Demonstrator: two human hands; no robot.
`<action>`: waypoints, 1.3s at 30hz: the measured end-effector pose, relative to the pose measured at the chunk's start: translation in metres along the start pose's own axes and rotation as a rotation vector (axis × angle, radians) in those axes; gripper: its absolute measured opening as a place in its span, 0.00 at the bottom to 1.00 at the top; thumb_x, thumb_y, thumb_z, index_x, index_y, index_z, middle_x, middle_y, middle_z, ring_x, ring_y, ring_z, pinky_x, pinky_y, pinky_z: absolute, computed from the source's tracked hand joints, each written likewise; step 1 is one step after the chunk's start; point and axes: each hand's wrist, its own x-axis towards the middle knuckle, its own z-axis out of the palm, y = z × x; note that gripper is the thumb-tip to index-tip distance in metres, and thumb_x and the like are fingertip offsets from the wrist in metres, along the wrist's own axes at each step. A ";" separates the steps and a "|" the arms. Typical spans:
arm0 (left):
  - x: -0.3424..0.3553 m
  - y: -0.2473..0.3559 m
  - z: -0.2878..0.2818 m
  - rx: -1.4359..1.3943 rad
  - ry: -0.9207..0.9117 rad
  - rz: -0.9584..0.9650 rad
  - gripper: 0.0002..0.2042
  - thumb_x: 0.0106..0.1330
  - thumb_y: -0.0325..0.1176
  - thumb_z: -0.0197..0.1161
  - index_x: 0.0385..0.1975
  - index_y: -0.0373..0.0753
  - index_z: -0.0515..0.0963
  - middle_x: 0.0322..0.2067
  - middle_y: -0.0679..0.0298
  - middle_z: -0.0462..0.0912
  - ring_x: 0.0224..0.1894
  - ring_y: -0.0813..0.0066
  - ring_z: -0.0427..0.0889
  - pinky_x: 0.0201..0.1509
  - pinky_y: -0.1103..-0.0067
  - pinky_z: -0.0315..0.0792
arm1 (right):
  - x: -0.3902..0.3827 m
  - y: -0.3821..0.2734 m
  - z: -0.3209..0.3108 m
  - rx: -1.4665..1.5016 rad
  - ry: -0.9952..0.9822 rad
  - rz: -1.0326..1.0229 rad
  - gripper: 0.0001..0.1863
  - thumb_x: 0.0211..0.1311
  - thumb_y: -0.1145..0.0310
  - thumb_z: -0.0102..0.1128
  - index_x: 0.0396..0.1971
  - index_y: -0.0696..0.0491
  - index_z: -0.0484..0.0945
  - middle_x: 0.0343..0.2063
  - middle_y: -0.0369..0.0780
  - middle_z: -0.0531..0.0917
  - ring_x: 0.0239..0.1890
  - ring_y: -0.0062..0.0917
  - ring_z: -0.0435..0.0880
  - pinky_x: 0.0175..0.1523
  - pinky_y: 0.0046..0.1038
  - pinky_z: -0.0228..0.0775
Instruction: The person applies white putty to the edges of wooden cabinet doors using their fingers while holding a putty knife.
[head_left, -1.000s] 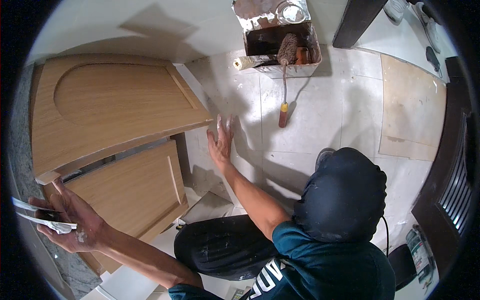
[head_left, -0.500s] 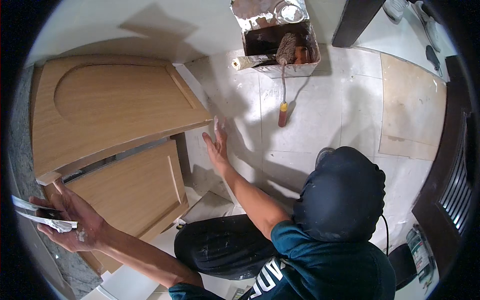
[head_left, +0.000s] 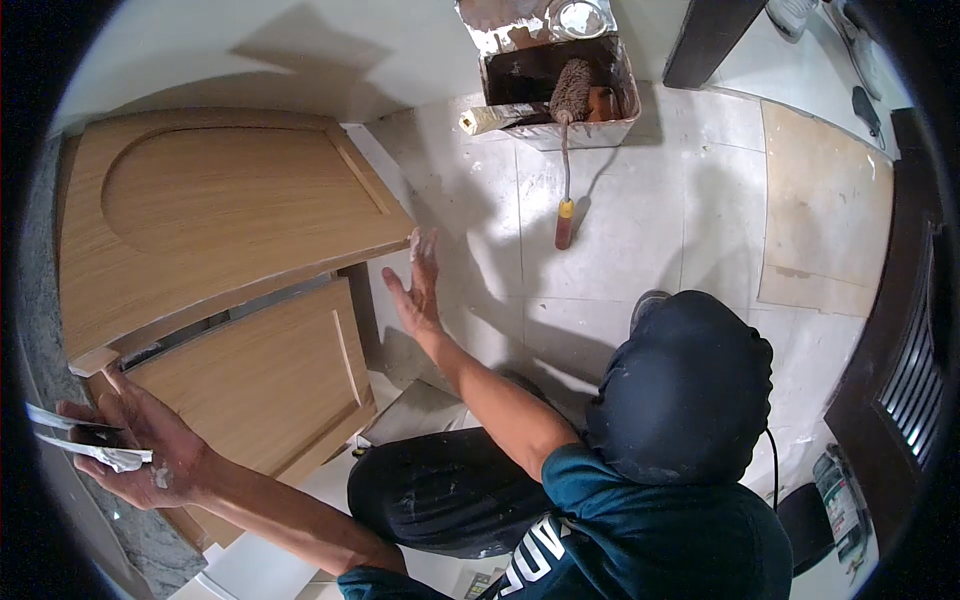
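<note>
My left hand (head_left: 155, 450) holds two flat scrapers (head_left: 105, 455) smeared with white filler, with a finger at the lower left corner of the upper wooden cabinet door (head_left: 235, 200). My right hand (head_left: 415, 285) has its fingers spread, their tips white with residue, at the right corner of that door's front edge; whether they touch it I cannot tell. The lower wooden door (head_left: 255, 390) lies under my left forearm, with a dark gap above it. A grey stone edge (head_left: 40, 270) runs along the left.
An open paint-stained box (head_left: 550, 135) holds a brown roller (head_left: 570, 90) and a pale tube, by the back wall. A board (head_left: 820, 200) lies on the right floor, beside a dark louvred door (head_left: 890, 380). Shoes (head_left: 855, 60) stand top right. A dark-covered head (head_left: 680, 390) fills the lower right.
My right hand has moved left, closer to the upper door's corner, its fingers still spread. My left hand with the scrapers has barely moved.
</note>
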 end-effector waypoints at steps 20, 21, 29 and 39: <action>0.000 -0.001 -0.004 0.054 -0.035 0.004 0.16 0.63 0.32 0.57 0.49 0.34 0.75 0.50 0.55 0.80 0.25 0.75 0.72 0.73 0.51 0.39 | -0.011 -0.009 -0.013 -0.029 0.061 -0.088 0.45 0.63 0.51 0.53 0.71 0.55 0.42 0.71 0.51 0.47 0.72 0.44 0.45 0.73 0.41 0.35; -0.002 0.005 0.005 0.077 0.017 0.053 0.16 0.63 0.32 0.57 0.49 0.33 0.74 0.50 0.55 0.80 0.24 0.75 0.71 0.73 0.51 0.39 | -0.007 -0.005 -0.012 -0.002 0.061 -0.077 0.44 0.63 0.51 0.53 0.71 0.55 0.42 0.71 0.50 0.49 0.72 0.43 0.46 0.73 0.40 0.35; 0.038 0.013 -0.052 -0.246 -0.538 -0.317 0.21 0.66 0.38 0.54 0.57 0.35 0.68 0.55 0.57 0.76 0.47 0.60 0.68 0.72 0.50 0.45 | 0.011 0.005 -0.023 0.037 0.050 -0.024 0.46 0.61 0.54 0.56 0.71 0.57 0.42 0.65 0.46 0.64 0.66 0.42 0.58 0.71 0.40 0.41; 0.051 0.014 -0.067 -0.410 -0.750 -0.476 0.25 0.66 0.40 0.55 0.61 0.34 0.66 0.58 0.56 0.73 0.58 0.51 0.70 0.70 0.48 0.50 | -0.003 -0.025 -0.007 0.289 0.069 0.036 0.43 0.65 0.52 0.50 0.71 0.56 0.40 0.62 0.46 0.68 0.64 0.39 0.62 0.70 0.38 0.42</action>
